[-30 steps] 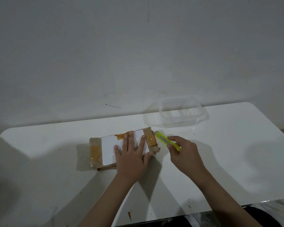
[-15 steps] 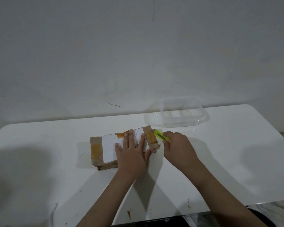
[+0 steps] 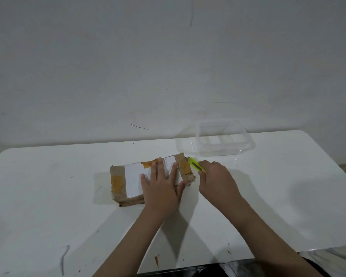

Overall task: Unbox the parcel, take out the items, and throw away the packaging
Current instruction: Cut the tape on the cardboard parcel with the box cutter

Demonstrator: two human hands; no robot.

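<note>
On the white worktop (image 3: 48, 196), the left hand (image 3: 160, 188) presses flat with spread fingers on the taped parcel (image 3: 132, 180), while the right hand (image 3: 218, 180) grips a yellow utility knife (image 3: 195, 165) at its right end.

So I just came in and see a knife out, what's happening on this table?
A person is opening a brown paper-wrapped parcel with a white label on the white table. The left hand presses flat on top of the parcel to steady it. The right hand grips a yellow-green utility knife, its tip at the parcel's taped right end. The parcel looks unopened. A clear plastic container sits behind, near the wall.
</note>
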